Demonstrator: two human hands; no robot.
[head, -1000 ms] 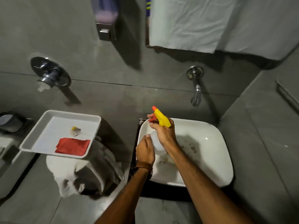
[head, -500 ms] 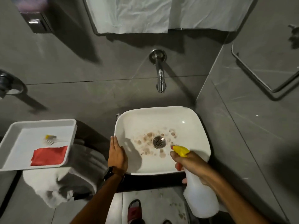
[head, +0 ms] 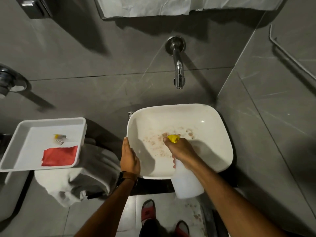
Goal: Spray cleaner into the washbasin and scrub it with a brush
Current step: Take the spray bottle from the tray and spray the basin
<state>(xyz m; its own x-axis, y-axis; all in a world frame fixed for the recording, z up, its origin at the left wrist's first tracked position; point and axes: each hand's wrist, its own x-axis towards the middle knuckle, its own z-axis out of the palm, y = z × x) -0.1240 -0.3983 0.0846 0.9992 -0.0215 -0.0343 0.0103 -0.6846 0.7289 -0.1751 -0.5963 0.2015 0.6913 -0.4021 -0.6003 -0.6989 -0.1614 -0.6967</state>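
Right now I see the white washbasin [head: 213, 134] at centre frame, a rounded-square bowl with brown spots and smears across its floor. My right hand [head: 182, 151] is wrapped around the neck of the spray bottle [head: 187, 182], whose translucent white body hangs over the basin's 6 o'clock rim while its yellow nozzle [head: 173, 138] points down into the bowl. My left hand [head: 130, 159] lies flat with fingers straight, pressed on the rim at 9 o'clock. At 12 o'clock from the basin a chrome tap [head: 177, 65] juts from the grey tiled wall [head: 85, 53]. Out at 9 o'clock a white tray [head: 51, 122] holds a small brush [head: 59, 138] and a red cloth [head: 59, 155], resting on a rumpled white towel [head: 77, 185]. Red sandals [head: 147, 211] show on the floor [head: 42, 211] at 6 o'clock.
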